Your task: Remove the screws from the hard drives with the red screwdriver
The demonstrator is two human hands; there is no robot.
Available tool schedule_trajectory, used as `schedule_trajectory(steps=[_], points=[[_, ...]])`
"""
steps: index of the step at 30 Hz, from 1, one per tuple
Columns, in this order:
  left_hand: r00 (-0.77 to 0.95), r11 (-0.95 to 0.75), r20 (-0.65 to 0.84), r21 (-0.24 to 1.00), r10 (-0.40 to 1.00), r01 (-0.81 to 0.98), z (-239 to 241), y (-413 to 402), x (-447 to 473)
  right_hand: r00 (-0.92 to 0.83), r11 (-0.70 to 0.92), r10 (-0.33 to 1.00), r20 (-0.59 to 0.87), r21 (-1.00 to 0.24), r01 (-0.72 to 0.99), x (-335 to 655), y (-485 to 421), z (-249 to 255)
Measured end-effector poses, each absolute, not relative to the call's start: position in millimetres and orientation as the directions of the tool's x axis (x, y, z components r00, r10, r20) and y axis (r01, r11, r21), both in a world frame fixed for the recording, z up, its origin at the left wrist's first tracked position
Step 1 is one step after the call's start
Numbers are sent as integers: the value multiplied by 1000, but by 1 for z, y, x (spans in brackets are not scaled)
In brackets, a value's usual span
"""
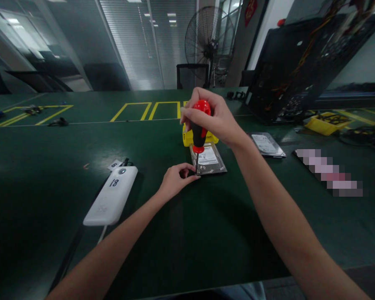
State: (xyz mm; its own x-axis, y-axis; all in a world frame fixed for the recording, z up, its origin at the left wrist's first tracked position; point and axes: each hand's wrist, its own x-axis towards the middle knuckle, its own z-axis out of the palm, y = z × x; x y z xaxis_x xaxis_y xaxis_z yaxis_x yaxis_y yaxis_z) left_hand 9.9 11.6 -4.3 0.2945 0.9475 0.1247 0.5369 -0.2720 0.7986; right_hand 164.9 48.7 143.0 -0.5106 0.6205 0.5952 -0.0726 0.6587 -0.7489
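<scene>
My right hand point(211, 112) is wrapped round the red and black handle of a screwdriver point(198, 135), which stands nearly upright. Its thin shaft points down at the near left corner of a hard drive point(208, 157) lying flat on the table. Right by the screwdriver's tip, the thumb and index finger of my left hand point(178, 178) come together at that corner. What they pinch, if anything, is too small to make out. Behind the drive, partly covered by my right hand, is a yellow object point(187, 138).
On the green table point(162, 246) lies a white power bank point(112, 196) marked 18, with a cable. To the right are a second hard drive point(266, 144), a blurred flat item point(329, 173), a yellow bin point(326, 123) of parts and a black computer case point(278, 75).
</scene>
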Motion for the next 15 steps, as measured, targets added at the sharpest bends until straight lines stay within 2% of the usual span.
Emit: schedule_trajectory(steps=[4, 11, 15], points=[[304, -279, 126, 797, 944, 536, -4, 12, 10, -543, 601, 641, 542, -795, -83, 162, 46, 143], [307, -279, 124, 799, 943, 533, -5, 12, 10, -561, 591, 631, 535, -801, -99, 161, 42, 145], [302, -276, 123, 796, 945, 539, -3, 11, 10, -613, 584, 567, 550, -794, -172, 160, 43, 145]])
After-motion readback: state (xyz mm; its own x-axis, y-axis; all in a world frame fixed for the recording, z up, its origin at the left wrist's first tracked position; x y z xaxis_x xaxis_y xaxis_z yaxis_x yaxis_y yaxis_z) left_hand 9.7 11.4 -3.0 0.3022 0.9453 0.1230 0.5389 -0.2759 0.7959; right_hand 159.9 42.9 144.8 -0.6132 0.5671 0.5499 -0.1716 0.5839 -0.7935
